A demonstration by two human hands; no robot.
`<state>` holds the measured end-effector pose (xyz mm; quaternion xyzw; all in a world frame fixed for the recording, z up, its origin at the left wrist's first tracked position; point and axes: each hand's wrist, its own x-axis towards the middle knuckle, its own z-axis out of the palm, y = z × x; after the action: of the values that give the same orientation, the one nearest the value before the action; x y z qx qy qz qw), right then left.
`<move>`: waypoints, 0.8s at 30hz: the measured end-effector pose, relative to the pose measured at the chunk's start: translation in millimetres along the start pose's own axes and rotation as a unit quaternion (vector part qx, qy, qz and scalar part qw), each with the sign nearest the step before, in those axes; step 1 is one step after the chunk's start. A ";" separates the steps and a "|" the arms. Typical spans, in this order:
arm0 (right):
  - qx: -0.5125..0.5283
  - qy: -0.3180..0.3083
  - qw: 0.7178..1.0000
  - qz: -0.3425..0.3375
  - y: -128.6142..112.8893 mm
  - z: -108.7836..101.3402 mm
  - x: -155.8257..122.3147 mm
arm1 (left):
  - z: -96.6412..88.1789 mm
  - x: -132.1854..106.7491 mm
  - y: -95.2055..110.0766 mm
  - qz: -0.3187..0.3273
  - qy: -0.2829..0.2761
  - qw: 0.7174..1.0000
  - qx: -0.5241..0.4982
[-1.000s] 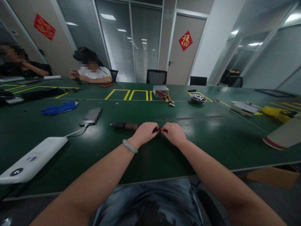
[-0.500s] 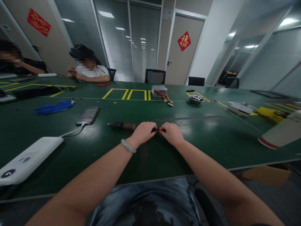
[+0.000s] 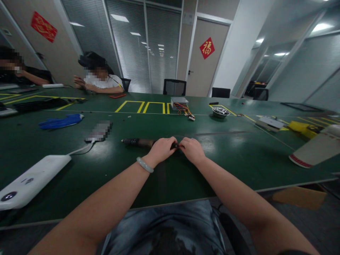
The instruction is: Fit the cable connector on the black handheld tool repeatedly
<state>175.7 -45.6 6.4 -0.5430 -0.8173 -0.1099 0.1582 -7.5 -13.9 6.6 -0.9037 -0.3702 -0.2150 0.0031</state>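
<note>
A dark electric screwdriver (image 3: 142, 142) lies across the green table, its metal tip pointing left. My left hand (image 3: 163, 147), with a pale bangle on the wrist, is closed around the screwdriver's right end. Fingertips of my right hand (image 3: 192, 148) are pinched together right beside that end, almost touching the left fingers. A small dark end piece with a bright spot shows between the two hands. What the right fingers pinch is too small and hidden to name.
A white power bank (image 3: 34, 180) is cabled to a phone (image 3: 98, 131) at left, near a blue glove (image 3: 61, 121). Further back are a power supply with wires (image 3: 179, 102) and a metal bowl (image 3: 220, 112). A paper cup (image 3: 316, 150) stands right. Two people sit across the table.
Both hands stay at the screwdriver's right end. My right hand has shifted very slightly, and a bit more of the dark end piece shows between the fingers.
</note>
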 end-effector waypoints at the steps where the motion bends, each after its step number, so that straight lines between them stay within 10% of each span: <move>1: -0.006 -0.006 1.000 -0.004 -0.5 0.3 1.0 | 0.2 0.0 -0.4 0.002 0.001 1.000 0.000; 13: -0.114 -0.099 0.989 -0.005 9.0 -2.9 18.3 | -3.7 -5.9 -5.9 0.080 0.045 0.995 0.027; 18: -0.148 -0.118 0.977 0.097 95.0 -28.5 -16.8 | -13.1 -12.8 -10.4 0.082 0.029 0.996 0.026; 24: -0.177 -0.173 0.883 0.399 244.6 -67.0 -172.4 | 4.8 -9.3 -7.9 0.101 -0.035 0.994 0.001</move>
<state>472.7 -121.7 5.2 -0.8525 -0.5130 -0.0844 -0.0536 -16.8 -13.6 -2.6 -0.9434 -0.2775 -0.1814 0.0126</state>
